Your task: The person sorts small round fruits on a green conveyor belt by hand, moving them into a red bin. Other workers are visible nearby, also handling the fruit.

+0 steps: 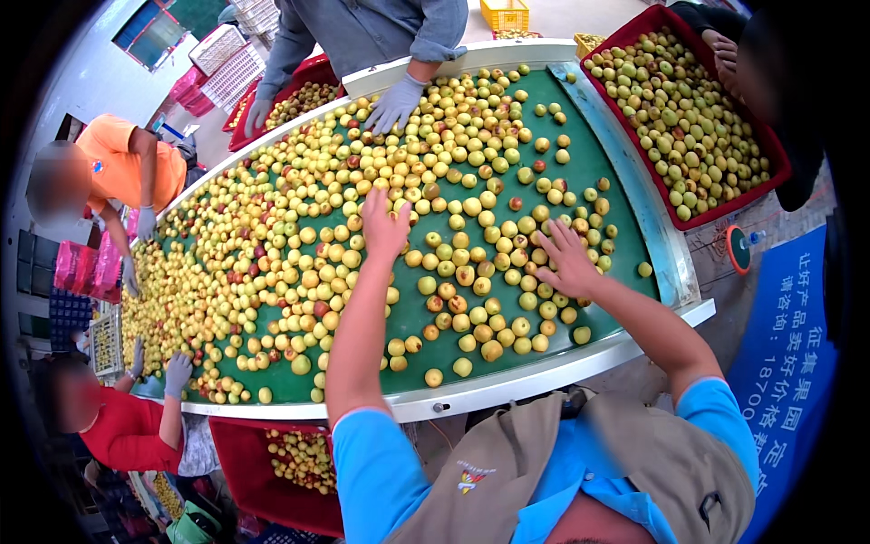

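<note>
Many small round yellow-green fruits [464,275], some blushed red-brown and apparently jujubes, are spread over the green belt [601,153] of a sorting table. My left hand [385,226] is bare and lies palm down at the middle of the fruit, its thumb apart and its fingertips touching some fruits. Farther right, my right hand [568,262] rests over the fruits near the belt's right end with its fingers spread. Neither hand shows a fruit in its grasp, though both palms are hidden from above.
White rails [516,392] border the belt. Red crates of fruit stand beyond the right end [686,126], below the near rail [272,469] and behind the far rail [302,102]. A co-worker's gloved hand [397,105] touches fruit opposite. Other gloved workers reach in at left. A blue banner [781,353] bears writing.
</note>
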A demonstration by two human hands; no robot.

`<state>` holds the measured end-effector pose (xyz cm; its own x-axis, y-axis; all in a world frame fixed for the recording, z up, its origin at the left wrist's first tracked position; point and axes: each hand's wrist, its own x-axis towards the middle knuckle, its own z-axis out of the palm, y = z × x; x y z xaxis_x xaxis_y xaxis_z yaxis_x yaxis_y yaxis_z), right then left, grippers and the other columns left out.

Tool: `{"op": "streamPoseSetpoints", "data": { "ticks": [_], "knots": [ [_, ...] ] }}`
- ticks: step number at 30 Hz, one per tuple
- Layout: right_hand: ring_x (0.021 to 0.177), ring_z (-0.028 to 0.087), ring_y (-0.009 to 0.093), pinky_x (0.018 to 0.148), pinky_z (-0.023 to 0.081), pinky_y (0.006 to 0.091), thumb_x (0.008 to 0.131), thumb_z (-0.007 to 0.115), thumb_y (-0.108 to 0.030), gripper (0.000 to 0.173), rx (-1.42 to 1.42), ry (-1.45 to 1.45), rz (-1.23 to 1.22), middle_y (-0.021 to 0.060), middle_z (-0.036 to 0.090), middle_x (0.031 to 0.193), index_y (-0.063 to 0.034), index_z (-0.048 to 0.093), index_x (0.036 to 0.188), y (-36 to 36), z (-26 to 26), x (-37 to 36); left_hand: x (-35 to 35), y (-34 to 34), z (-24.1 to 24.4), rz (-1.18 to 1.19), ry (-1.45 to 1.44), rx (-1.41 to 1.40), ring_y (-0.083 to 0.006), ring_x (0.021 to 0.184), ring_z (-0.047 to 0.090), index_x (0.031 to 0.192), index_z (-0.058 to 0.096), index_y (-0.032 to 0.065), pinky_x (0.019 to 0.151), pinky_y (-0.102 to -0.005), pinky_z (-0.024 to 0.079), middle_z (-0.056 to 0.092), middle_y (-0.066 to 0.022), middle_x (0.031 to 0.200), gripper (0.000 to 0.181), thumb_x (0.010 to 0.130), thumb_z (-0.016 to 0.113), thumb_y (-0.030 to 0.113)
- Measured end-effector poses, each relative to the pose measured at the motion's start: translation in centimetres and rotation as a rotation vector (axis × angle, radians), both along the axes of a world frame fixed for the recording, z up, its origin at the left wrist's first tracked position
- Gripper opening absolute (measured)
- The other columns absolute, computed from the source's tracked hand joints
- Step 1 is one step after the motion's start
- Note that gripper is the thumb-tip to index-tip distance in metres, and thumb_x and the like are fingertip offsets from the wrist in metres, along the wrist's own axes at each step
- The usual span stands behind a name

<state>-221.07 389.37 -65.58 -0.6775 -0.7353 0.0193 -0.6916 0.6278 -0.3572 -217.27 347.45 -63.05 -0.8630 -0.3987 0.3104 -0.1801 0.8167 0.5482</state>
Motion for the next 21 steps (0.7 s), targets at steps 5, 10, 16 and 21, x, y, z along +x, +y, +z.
{"op": "streamPoseSetpoints", "data": {
  "ticks": [5, 10, 16, 21],
  "knots": [
    [0.154, 0.025, 0.049, 0.125, 0.026, 0.0564, 0.097, 0.066, -0.042, 0.077, -0.027, -0.184, -0.038, 0.0297, 0.033, 0.163, -0.0025, 0.04, 0.158, 9.8, 5.0, 7.0, -11.6, -1.0, -3.5, -0.036, -0.193, -0.173, -0.0417, 0.154, 0.029, 0.155, 0.045, 0.0012, 0.126, -0.0496, 0.028, 0.032, -0.0274, 0.164, 0.076, 0.096, 0.067, 0.044],
    [0.154, 0.029, 0.047, 0.125, 0.026, 0.0566, 0.088, 0.067, -0.036, 0.076, 0.003, -0.209, -0.208, 0.0246, 0.039, 0.162, -0.0041, 0.046, 0.154, 14.7, 7.7, 13.5, -15.7, -2.2, -4.3, -0.084, -0.31, -0.196, -0.0406, 0.155, 0.028, 0.16, 0.044, 0.017, 0.127, -0.0498, 0.028, 0.029, -0.0225, 0.168, 0.067, 0.098, 0.065, 0.033],
    [0.144, 0.046, 0.041, 0.117, 0.036, 0.0585, 0.082, 0.07, -0.047, 0.069, -0.01, 0.011, -0.253, 0.0186, 0.056, 0.15, -0.0069, 0.064, 0.137, 14.7, 6.3, 14.5, -16.2, -3.2, -3.0, -0.231, -0.186, -0.291, -0.0338, 0.124, 0.054, 0.139, 0.063, 0.0131, 0.109, -0.0461, 0.045, 0.061, -0.0122, 0.132, 0.047, 0.093, 0.066, 0.021],
    [0.14, 0.052, 0.04, 0.113, 0.04, 0.0568, 0.081, 0.069, -0.048, 0.067, -0.052, 0.017, -0.241, 0.0173, 0.059, 0.146, -0.0076, 0.066, 0.134, 15.6, 5.7, 13.8, -16.2, -0.7, -3.5, -0.349, -0.109, -0.099, -0.0364, 0.115, 0.058, 0.121, 0.073, 0.008, 0.107, -0.0455, 0.046, 0.068, -0.0153, 0.117, 0.028, 0.101, 0.057, 0.02]
  ]
}}
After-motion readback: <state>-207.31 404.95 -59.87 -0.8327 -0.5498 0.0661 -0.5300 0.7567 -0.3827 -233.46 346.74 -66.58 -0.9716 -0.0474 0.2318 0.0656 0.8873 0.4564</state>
